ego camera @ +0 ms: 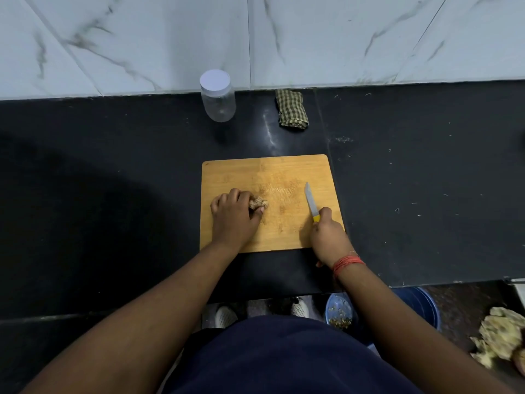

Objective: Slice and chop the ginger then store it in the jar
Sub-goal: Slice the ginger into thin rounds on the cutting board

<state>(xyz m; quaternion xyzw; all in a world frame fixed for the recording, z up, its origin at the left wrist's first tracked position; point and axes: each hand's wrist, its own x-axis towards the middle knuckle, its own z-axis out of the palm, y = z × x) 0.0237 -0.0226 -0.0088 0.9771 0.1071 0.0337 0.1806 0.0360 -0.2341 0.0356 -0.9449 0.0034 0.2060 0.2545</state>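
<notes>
A wooden cutting board (284, 172) lies on the black counter in front of me. On its left part my left hand (233, 214) grips a knobby beige piece of ginger (260, 203), which sticks out from under my fingers. My right hand (326, 231) holds a knife (311, 201) by its yellow handle at the board's right side, blade pointing away from me and apart from the ginger. A clear plastic jar (218, 98) with a white lid on stands upright near the wall, beyond the board.
A folded green checked cloth (292, 109) lies by the marble wall, right of the jar. Below the counter edge sit a blue bucket (420, 305) and a blue plate with scraps (339, 311). A crumpled pale cloth (500, 334) is at lower right.
</notes>
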